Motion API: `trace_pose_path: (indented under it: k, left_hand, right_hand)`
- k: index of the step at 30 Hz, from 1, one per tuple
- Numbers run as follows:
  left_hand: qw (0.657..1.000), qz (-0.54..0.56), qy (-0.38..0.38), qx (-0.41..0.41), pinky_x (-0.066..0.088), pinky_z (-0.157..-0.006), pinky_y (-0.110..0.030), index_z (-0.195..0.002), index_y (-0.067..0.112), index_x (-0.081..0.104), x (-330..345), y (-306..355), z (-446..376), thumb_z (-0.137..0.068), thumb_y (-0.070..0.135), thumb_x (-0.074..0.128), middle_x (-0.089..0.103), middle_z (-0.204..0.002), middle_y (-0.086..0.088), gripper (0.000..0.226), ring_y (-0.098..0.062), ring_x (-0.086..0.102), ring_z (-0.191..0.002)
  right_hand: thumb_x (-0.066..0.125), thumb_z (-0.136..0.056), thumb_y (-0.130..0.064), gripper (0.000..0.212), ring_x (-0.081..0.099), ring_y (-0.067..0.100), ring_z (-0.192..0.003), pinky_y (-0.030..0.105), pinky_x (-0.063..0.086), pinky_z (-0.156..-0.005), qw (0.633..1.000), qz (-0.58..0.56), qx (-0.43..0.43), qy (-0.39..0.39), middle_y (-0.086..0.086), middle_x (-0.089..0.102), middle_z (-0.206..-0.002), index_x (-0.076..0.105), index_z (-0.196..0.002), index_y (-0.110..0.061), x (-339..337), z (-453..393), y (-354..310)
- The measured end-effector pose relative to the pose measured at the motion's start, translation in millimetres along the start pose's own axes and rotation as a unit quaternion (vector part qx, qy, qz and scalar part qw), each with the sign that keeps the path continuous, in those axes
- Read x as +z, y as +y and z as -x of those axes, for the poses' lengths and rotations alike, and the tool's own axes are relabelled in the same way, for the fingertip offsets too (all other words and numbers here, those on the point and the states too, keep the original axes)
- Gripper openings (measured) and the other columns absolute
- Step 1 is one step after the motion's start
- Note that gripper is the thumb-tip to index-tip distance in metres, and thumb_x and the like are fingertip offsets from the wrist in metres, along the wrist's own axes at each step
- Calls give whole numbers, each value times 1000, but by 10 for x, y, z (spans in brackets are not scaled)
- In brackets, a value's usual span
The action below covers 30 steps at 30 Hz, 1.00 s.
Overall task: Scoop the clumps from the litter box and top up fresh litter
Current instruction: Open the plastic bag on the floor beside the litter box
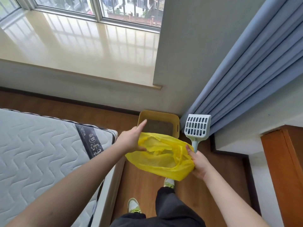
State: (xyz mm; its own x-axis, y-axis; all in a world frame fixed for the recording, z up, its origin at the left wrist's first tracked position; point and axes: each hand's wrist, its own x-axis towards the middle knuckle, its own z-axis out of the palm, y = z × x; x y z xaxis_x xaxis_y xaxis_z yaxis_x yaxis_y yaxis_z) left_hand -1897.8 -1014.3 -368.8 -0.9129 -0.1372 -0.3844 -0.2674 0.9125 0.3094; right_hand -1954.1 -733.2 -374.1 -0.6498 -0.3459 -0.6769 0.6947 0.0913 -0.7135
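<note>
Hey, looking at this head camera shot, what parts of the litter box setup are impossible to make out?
- Near part of the litter box: hidden by the yellow bag.
- Clumps in the litter: too small to tell.
- Scoop handle end: hidden in the right hand, which also grips the bag.
- Bag's contents: hidden in folds by the left hand.
- Fresh litter supply: not in view.

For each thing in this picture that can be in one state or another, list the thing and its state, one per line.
Bag: held open, nothing visible inside.
Scoop: held upright, empty.
Litter box: uncovered, on the floor in the corner, litter inside.
Left hand: fingers straight, spreading the bag's mouth.
Right hand: grips the scoop's handle and the bag's edge.
Curtain: drawn aside, bunched.
Window: looks closed.
</note>
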Motion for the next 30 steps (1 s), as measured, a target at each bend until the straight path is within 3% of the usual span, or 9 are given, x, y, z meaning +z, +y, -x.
trace_pose_path:
  k: [1,3,5,10,13,16,20,26,30]
  left_hand:
    - [999,34,-40,-6,50,-89,-38,-152,32,25,25,-1,-66,-72,50,80,58,-132,-2,98,-29,60,-113]
    - [992,76,-97,-14,48,-77,-29,-120,24,63,83,42,-188,-82,41,74,69,-112,-3,43,-24,63,-99]
    - [984,105,-140,-31,45,-66,-28,-90,19,69,122,95,-309,-88,38,67,70,-91,-4,19,-21,62,-82]
    - [967,183,-146,-101,46,-87,-35,-119,13,58,106,217,-641,-98,30,49,62,-113,-5,28,-25,58,-104]
    - [968,175,-138,-118,46,-77,-35,-108,13,54,217,228,-846,-98,30,49,61,-100,-3,20,-22,58,-92]
    - [960,211,-131,-129,47,-68,-28,-104,20,51,460,144,-1018,-95,25,57,60,-93,2,12,-16,59,-87]
    - [955,247,-125,-110,43,-72,-26,-111,29,49,939,-60,-1237,-91,27,65,61,-97,8,26,-14,60,-91]
    - [934,326,-124,-73,47,-69,-18,-95,39,57,1792,-540,-1711,-76,52,73,65,-83,14,28,-1,61,-79]
    - [938,313,-104,-101,47,-78,-26,-97,34,59,2484,-798,-2107,-92,30,64,65,-89,12,8,-7,61,-86]
  right_hand:
    - [61,-78,-43,50,70,29,-88,43,56,-77,1000,7,1,-2,16,73,-97,63,-109,-4,-55,-52,-11]
    - [72,-69,-54,64,70,29,-88,44,56,-78,1000,30,0,-10,16,73,-95,64,-107,-3,-149,-179,-48]
    - [82,-51,-64,85,70,31,-90,47,55,-83,998,59,9,-23,17,73,-96,65,-105,-1,-227,-335,-95]
    - [76,-62,-50,68,68,24,-82,36,55,-73,991,130,12,8,14,71,-89,64,-100,6,-474,-859,-247]
    - [79,-64,-44,60,68,24,-85,37,54,-76,988,154,21,-12,11,71,-92,64,-100,1,-591,-1206,-281]
    - [73,-81,-22,16,65,15,-70,25,53,-63,986,162,35,-24,-2,68,-72,62,-82,-10,-648,-1516,-240]
    - [68,-87,-18,40,40,6,-50,19,35,-48,984,172,35,-24,-6,39,-53,35,-63,-18,-720,-2002,30]
    - [64,-89,-11,40,40,8,-50,20,36,-46,982,181,49,21,-4,40,-51,36,-61,-16,-891,-2888,809]
    - [67,-88,-13,39,40,9,-50,18,34,-43,973,211,60,67,-2,41,-53,39,-61,-17,-979,-3451,1377]
